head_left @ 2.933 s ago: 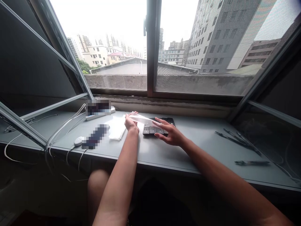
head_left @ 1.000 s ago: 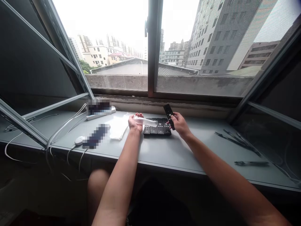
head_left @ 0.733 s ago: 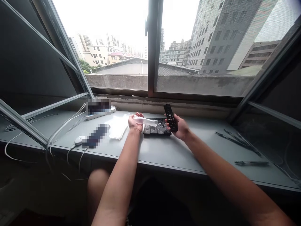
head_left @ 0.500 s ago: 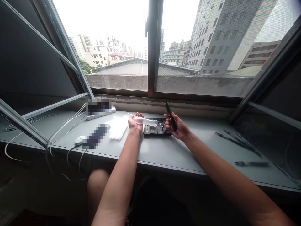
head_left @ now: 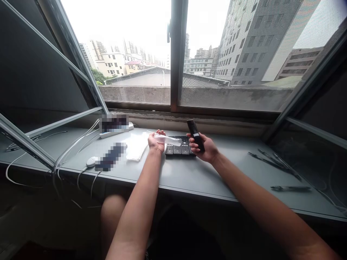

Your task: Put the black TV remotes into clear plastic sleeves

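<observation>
My left hand (head_left: 157, 141) is closed around one end of a thin, translucent plastic bag (head_left: 170, 140), whose other end sticks out to the right. In my right hand (head_left: 205, 147) is a black remote control (head_left: 194, 133), held tilted with a flat dark side and a small white label facing me. Between and beneath my hands, several black remote controls (head_left: 177, 149) lie side by side on the table, partly covered by the bag. Just left of my left hand rests a stack of white plastic bags (head_left: 136, 148).
The grey table (head_left: 187, 177) runs along a window. At left are a white power strip (head_left: 116, 133), a blurred-out phone-like item (head_left: 111, 157), a white round charger (head_left: 91, 161) and cables. Dark thin tools (head_left: 273, 162) and a pen (head_left: 290, 188) lie at right. Metal frames slant on both sides.
My right hand has turned the remote control from edge-on to show its flat, labelled side, shifting it slightly left. My left hand and the bag stay put.
</observation>
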The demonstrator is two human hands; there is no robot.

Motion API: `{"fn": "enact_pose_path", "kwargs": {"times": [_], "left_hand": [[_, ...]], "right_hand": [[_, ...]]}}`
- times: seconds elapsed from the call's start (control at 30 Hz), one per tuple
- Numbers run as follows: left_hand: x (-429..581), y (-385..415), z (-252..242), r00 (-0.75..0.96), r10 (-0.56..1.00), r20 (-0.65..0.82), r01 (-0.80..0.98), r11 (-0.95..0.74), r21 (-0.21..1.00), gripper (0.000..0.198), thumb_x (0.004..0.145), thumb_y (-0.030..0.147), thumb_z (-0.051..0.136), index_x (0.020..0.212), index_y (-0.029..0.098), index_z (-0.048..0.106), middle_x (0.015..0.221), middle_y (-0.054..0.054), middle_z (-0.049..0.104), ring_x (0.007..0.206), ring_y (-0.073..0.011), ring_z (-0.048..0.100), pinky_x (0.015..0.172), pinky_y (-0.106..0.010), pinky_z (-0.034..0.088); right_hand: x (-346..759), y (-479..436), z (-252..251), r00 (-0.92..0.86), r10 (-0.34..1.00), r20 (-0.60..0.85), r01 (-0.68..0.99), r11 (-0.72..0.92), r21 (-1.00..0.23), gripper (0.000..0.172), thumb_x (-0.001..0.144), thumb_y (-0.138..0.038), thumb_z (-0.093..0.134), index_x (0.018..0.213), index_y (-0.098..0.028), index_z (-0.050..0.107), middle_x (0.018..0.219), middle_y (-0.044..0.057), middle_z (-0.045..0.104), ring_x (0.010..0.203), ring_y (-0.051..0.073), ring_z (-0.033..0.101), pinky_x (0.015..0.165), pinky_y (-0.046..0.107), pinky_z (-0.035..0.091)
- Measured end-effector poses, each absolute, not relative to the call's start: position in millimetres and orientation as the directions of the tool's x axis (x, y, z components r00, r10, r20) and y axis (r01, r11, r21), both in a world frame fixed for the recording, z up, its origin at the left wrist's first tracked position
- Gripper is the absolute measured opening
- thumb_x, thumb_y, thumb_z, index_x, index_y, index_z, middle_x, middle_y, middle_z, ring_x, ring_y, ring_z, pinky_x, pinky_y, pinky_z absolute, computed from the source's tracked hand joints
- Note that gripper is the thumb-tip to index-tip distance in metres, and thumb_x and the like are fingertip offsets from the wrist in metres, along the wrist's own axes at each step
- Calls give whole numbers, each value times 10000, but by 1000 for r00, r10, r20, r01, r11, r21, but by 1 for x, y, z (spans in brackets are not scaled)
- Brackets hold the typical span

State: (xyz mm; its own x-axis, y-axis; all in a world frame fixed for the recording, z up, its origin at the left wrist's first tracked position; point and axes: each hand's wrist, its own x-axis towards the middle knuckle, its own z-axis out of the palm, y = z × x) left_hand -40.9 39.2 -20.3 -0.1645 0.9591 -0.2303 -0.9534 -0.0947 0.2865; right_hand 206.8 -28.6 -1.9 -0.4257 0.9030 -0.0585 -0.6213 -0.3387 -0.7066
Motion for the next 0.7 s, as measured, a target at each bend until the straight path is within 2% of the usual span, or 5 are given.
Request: {"fn": "enact_pose_path", "kwargs": {"times": [0.1,0.23,0.4,0.53,0.7], "left_hand": [[-41,39,-20,-166,957,-238,-953,-93,290,261,1032,229,404,1006,123,641,754,-49,627,681,-164,698,709,-290,603],[-41,40,-20,-164,958,-236,-953,-93,287,270,1037,234,398,1004,116,639,758,-53,638,675,-163,700,708,-292,608],[-40,39,-19,-170,955,-242,-952,-96,292,260,1028,223,407,1012,117,644,753,-50,631,679,-165,700,716,-293,607],[-40,38,-18,-172,955,-243,-951,-97,294,265,1029,222,402,1015,117,645,756,-49,629,681,-164,698,721,-292,605],[-40,36,-17,-172,953,-250,-951,-94,295,267,1025,220,404,1024,112,649,761,-49,625,682,-165,696,719,-289,600]], "right_hand": [[204,-30,-2,-377,924,-66,-625,-306,-718,263,1072,-389,557,1166,-175,678,843,23,591,613,123,520,449,198,488],[200,-32,0,-308,948,-85,-619,-267,-739,152,1033,-268,643,1173,-216,669,886,14,635,672,113,582,505,178,502],[203,-32,0,-345,936,-75,-611,-285,-738,322,1100,-445,455,1193,-221,668,915,47,657,610,134,536,431,211,447],[205,-30,-2,-416,908,-59,-609,-325,-723,348,1098,-404,414,1169,-186,676,828,29,600,549,124,475,394,208,422],[201,-33,1,-348,934,-86,-640,-304,-706,212,1065,-370,594,1134,-183,666,837,24,636,668,133,614,518,207,569]]}}
